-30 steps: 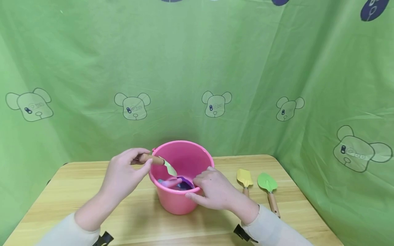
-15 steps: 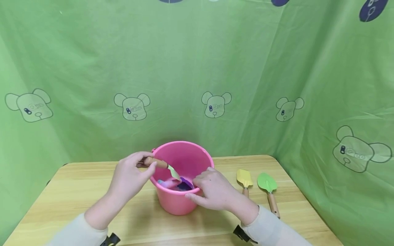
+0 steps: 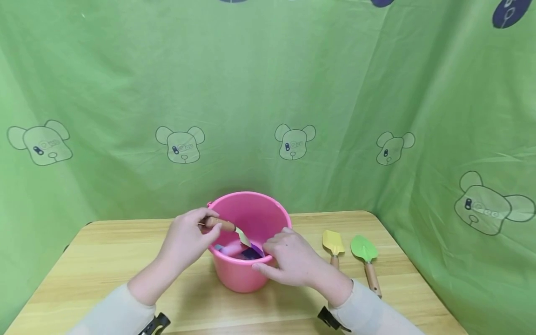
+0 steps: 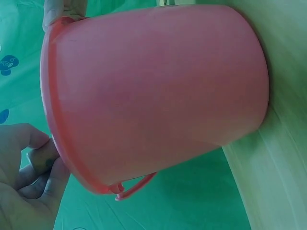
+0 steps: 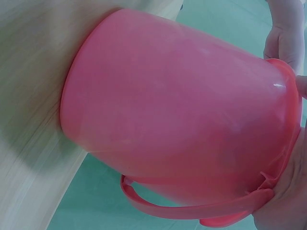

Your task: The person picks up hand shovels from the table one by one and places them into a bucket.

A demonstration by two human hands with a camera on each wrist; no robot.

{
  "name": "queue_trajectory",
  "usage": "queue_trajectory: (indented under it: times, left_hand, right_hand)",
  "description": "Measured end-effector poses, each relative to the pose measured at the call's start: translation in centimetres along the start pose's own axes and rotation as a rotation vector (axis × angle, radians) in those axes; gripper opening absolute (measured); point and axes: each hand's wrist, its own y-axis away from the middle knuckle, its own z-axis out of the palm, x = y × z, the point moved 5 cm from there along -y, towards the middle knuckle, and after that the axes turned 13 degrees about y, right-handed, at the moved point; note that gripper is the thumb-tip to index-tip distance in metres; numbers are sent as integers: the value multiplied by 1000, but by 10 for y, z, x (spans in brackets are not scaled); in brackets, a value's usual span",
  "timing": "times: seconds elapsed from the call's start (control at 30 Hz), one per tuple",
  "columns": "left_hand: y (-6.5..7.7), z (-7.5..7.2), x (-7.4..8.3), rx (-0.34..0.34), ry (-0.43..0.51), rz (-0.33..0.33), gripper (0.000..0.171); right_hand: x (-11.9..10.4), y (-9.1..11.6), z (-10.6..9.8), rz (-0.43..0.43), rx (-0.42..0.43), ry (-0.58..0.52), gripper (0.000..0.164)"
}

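A pink bucket (image 3: 240, 274) stands upright on the wooden table. My left hand (image 3: 188, 237) pinches the wooden handle of a small trowel (image 3: 220, 224) at the bucket's left rim; its pale green blade points down into the bucket. In the left wrist view, thumb and fingers (image 4: 57, 179) close on the handle end right at the rim. My right hand (image 3: 291, 258) grips the bucket's right rim, thumb outside and fingers over the edge. Inside the bucket lie a pinkish-lilac piece (image 3: 230, 249) and a purple and dark piece (image 3: 252, 252), partly hidden by the front wall.
To the right on the table (image 3: 125, 251) lie a yellow spade (image 3: 333, 242) and a green trowel (image 3: 364, 249), both wooden-handled. The bucket's pink carrying handle (image 5: 192, 208) hangs at its side. A green printed curtain (image 3: 251, 83) surrounds the table at the back and sides.
My left hand has moved right and slightly down, carrying the trowel farther over the bucket with its blade lower inside. The right hand stays on the rim.
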Motion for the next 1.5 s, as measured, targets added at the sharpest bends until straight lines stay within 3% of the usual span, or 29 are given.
queue_trajectory:
  times: [0.8,1.03,1.3,1.5]
  left_hand:
    - [-16,39,-3,-289,-233,-63,15]
    - [-18,43,-5,-378,-189,-108,17]
    - [-22,51,-5,-468,-235,-90,13]
    - [-23,54,-3,-533,-239,-134,11]
  right_hand:
    - [-1,0,1,-7,27,15,43]
    - [-1,0,1,-1,9,11,45]
    - [-1,-1,0,-6,15,18,45]
    - [-2,0,-1,-16,44,23,46]
